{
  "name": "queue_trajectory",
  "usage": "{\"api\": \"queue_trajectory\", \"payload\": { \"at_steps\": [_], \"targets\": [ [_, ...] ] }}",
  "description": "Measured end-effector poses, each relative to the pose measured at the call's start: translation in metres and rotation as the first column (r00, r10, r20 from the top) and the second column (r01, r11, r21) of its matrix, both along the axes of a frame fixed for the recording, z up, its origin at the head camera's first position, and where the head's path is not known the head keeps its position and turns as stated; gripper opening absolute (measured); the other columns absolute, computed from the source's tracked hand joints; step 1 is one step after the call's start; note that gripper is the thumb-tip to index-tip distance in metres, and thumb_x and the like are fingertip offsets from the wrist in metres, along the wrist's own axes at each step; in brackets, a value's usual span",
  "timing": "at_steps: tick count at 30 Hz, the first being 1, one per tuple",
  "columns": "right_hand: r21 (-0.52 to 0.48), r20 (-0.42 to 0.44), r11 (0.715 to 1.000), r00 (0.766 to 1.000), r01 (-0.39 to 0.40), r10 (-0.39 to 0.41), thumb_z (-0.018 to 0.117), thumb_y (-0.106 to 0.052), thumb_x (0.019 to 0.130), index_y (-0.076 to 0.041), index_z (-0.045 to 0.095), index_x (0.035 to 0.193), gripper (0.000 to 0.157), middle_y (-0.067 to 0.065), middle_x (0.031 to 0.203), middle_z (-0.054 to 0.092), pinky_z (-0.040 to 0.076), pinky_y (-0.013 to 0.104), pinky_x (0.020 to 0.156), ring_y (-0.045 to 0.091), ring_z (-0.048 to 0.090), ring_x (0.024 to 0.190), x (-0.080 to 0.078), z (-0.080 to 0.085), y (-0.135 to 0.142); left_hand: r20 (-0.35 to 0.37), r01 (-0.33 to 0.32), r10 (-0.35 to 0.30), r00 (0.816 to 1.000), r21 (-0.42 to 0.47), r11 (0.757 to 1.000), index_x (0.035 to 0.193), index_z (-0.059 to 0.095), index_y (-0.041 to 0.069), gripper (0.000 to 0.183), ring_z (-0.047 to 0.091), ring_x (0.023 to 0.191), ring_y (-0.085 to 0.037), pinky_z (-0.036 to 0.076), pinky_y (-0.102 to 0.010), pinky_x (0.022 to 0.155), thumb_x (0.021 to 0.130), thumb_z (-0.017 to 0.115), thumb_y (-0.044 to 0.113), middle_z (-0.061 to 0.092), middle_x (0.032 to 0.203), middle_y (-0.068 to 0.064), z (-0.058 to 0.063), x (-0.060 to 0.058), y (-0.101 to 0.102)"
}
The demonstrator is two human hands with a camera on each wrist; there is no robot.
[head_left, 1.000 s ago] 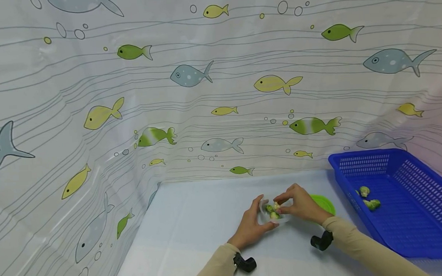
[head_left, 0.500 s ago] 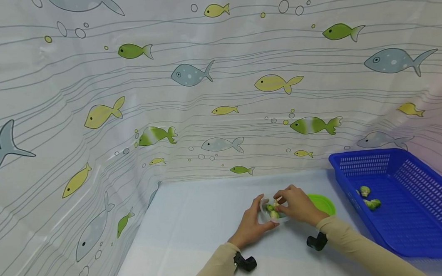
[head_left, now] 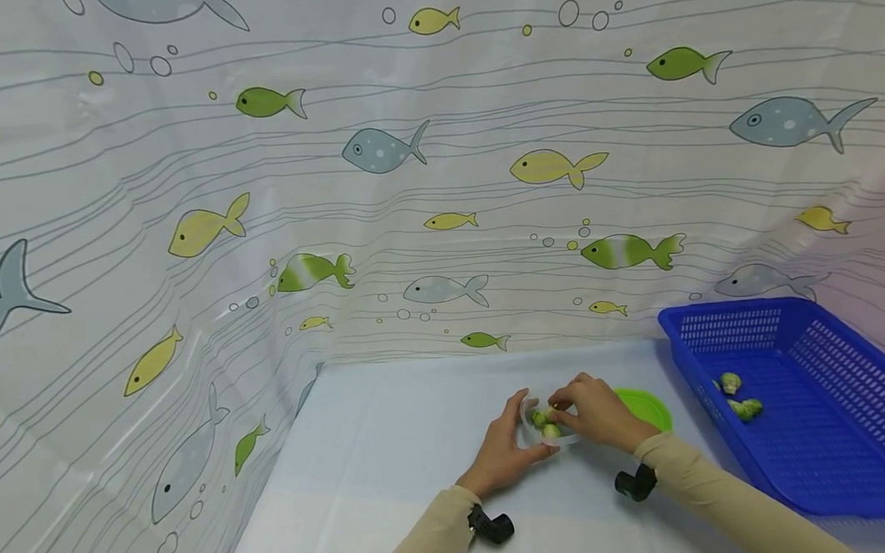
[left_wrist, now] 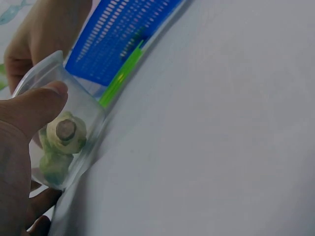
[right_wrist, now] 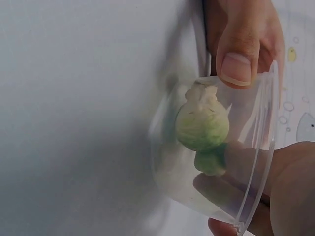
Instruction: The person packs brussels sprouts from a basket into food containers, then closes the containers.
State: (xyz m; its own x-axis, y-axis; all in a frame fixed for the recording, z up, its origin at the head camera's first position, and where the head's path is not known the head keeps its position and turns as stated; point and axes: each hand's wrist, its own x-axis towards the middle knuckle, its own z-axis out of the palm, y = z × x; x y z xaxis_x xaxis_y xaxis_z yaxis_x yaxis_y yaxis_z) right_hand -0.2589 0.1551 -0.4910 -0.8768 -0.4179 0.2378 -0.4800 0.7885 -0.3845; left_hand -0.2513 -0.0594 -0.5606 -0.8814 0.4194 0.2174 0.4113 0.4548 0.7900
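My left hand (head_left: 500, 457) grips a clear plastic bowl (right_wrist: 167, 182) around its side, the thumb near the rim on the close side and the fingers beyond. Several Brussels sprouts (head_left: 551, 430) lie in the bowl. One sprout (right_wrist: 203, 123) shows through the wall with its pale stem end toward the left thumb. Reaching in from the right, my right hand (head_left: 603, 414) has its thumb and fingers inside the bowl and pinches a sprout (right_wrist: 210, 160), partly hidden by the fingers. In the left wrist view, a cut stem end (left_wrist: 66, 130) faces the camera.
A bright green round lid (head_left: 648, 408) lies on the white table just behind the right hand. The large blue plastic basket (head_left: 834, 440) stands at the right, with several sprouts (head_left: 746, 409) near its left wall. A fish-patterned curtain (head_left: 379, 205) closes off the back and left.
Over the last second my right hand has shifted slightly left, deeper over the bowl, and the sprouts inside have moved a little. My left hand stays where it was.
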Motion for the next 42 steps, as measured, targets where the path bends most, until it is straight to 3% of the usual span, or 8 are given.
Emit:
{"api": "queue_trajectory", "payload": {
  "at_steps": [7, 14, 20, 27, 35, 42],
  "targets": [
    [0.014, 0.032, 0.999, 0.998, -0.047, 0.046, 0.083, -0.016, 0.092, -0.004, 0.084, 0.108, 0.020, -0.001, 0.092, 0.082, 0.052, 0.043, 0.081, 0.019, 0.063, 0.090, 0.0016, 0.0060, -0.0014, -0.003, -0.001, 0.001, 1.000, -0.005, 1.000, 0.166, 0.030, 0.013, 0.097, 0.046, 0.152, -0.032, 0.041, -0.054, 0.122, 0.091, 0.082, 0.047, 0.050, 0.163, -0.008, 0.0007, 0.0005, -0.0009],
    [0.027, 0.098, 0.999, 0.994, -0.041, 0.038, 0.082, -0.014, 0.093, -0.005, 0.082, 0.112, 0.021, 0.000, 0.095, 0.081, 0.053, 0.046, 0.086, 0.020, 0.064, 0.094, 0.0004, 0.0056, -0.0022, -0.006, 0.000, 0.000, 1.000, -0.001, 1.000, 0.166, 0.030, 0.013, 0.098, 0.047, 0.151, -0.030, 0.042, -0.052, 0.122, 0.090, 0.082, 0.046, 0.052, 0.161, -0.006, 0.0014, 0.0019, 0.0006],
    [0.020, 0.089, 0.999, 0.995, -0.036, 0.034, 0.082, -0.010, 0.091, -0.005, 0.083, 0.109, 0.018, 0.000, 0.094, 0.081, 0.054, 0.049, 0.087, 0.020, 0.064, 0.093, 0.0003, 0.0044, -0.0032, -0.027, 0.005, -0.005, 1.000, -0.006, 1.000, 0.165, 0.030, 0.013, 0.097, 0.049, 0.150, -0.029, 0.043, -0.051, 0.121, 0.090, 0.082, 0.046, 0.055, 0.159, -0.004, 0.0019, 0.0025, 0.0008],
    [0.030, 0.047, 0.996, 0.996, -0.083, 0.081, 0.079, -0.004, 0.092, -0.007, 0.085, 0.103, 0.013, 0.000, 0.095, 0.083, 0.056, 0.052, 0.088, 0.021, 0.066, 0.094, -0.0002, 0.0042, -0.0022, -0.034, 0.017, -0.017, 0.999, 0.008, 1.000, 0.165, 0.030, 0.012, 0.096, 0.048, 0.150, -0.029, 0.042, -0.051, 0.122, 0.091, 0.082, 0.043, 0.056, 0.158, -0.003, 0.0017, 0.0025, -0.0002],
    [0.016, 0.114, 0.994, 0.988, -0.110, 0.107, 0.075, -0.001, 0.095, -0.005, 0.083, 0.111, 0.019, 0.003, 0.105, 0.082, 0.058, 0.053, 0.092, 0.025, 0.067, 0.101, -0.0007, 0.0043, -0.0018, -0.040, 0.019, -0.019, 0.999, 0.007, 1.000, 0.165, 0.030, 0.012, 0.096, 0.049, 0.149, -0.026, 0.043, -0.049, 0.122, 0.091, 0.083, 0.042, 0.057, 0.157, -0.002, 0.0006, 0.0016, -0.0004],
    [0.002, 0.104, 0.996, 0.990, -0.093, 0.092, 0.074, -0.002, 0.096, -0.005, 0.081, 0.115, 0.021, 0.002, 0.107, 0.081, 0.056, 0.051, 0.092, 0.022, 0.063, 0.102, -0.0001, 0.0019, -0.0005, -0.030, 0.018, -0.018, 0.999, 0.005, 1.000, 0.165, 0.030, 0.012, 0.096, 0.049, 0.149, -0.026, 0.043, -0.049, 0.121, 0.091, 0.082, 0.043, 0.056, 0.158, -0.003, 0.0015, 0.0021, -0.0002]
  ]
}}
